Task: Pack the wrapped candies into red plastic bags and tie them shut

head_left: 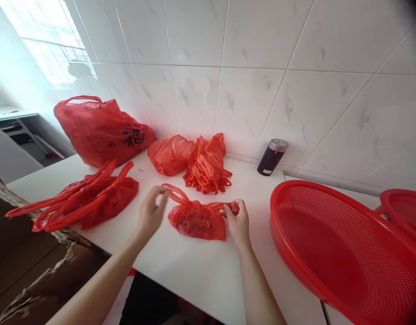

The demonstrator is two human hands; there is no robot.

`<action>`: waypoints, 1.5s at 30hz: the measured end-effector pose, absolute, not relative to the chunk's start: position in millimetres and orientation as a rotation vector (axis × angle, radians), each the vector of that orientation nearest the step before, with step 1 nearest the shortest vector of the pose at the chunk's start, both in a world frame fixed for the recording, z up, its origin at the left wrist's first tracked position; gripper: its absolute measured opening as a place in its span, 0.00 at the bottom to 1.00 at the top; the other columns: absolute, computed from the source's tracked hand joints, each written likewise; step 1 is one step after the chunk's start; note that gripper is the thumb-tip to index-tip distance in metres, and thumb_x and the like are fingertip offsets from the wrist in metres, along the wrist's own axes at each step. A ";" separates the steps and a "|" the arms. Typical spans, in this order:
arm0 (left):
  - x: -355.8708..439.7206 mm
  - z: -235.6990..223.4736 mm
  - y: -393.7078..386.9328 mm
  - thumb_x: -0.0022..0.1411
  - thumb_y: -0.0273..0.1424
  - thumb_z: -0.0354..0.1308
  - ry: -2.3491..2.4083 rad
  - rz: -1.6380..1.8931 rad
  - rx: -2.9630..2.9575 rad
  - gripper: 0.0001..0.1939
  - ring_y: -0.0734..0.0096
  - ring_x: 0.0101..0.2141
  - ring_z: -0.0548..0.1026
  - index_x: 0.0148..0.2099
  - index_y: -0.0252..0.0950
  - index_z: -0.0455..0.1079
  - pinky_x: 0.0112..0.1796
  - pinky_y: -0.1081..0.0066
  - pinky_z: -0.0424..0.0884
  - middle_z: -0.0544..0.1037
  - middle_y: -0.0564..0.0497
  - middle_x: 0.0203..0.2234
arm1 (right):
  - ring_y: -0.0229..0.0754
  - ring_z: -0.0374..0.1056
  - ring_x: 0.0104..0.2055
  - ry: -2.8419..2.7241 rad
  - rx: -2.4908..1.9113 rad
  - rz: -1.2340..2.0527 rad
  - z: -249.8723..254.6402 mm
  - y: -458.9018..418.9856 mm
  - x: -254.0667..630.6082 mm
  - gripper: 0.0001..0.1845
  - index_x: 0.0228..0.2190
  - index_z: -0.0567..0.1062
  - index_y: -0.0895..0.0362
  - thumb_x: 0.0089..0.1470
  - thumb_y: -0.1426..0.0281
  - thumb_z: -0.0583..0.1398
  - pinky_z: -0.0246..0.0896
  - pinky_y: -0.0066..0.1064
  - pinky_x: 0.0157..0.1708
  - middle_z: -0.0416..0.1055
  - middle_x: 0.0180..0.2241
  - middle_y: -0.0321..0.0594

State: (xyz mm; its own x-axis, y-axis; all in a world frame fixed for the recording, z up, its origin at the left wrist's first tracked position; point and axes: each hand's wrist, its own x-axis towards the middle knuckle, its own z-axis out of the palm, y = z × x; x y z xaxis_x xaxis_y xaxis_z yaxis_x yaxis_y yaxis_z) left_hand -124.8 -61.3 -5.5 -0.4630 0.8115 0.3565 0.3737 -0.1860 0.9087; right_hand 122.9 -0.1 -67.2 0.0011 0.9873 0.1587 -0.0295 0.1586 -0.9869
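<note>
A small red plastic bag [198, 221] with dark, unclear contents lies on the white table [194, 266] in front of me. My left hand [152, 208] pinches the tip of its left handle loop, which stretches up and left from the bag. The right handle is gathered in my right hand [237, 221], its end bunched between thumb and fingers. Between the two hands the neck of the bag is drawn together. What fills the bag cannot be made out through the film.
Filled red bags [102, 201] lie at the left, near a torn cardboard box [55, 271]. A large red bag [95, 135] and crumpled red bags [208, 164] rest by the tiled wall. A dark flask [272, 157] and a red mesh basket [316, 289] are on the right.
</note>
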 end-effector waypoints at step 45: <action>-440.2 107.8 -285.2 0.47 0.42 0.69 2.121 1.588 0.234 0.21 0.59 0.31 0.79 0.42 0.40 0.72 0.27 0.63 0.76 0.82 0.50 0.34 | 0.45 0.71 0.34 -1.923 -1.689 0.683 -93.7 -17.0 97.3 0.24 0.36 0.71 0.48 0.47 0.45 0.51 0.63 0.30 0.27 0.75 0.35 0.34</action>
State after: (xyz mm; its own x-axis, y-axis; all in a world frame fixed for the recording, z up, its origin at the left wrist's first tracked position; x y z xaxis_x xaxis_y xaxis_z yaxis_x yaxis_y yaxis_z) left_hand -440.2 -285.2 107.8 -0.8717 0.4088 -0.2701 -0.1441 0.3130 0.9388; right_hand 97.3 -17.0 -93.7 -0.1164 0.9926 0.0342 0.7488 0.1103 -0.6535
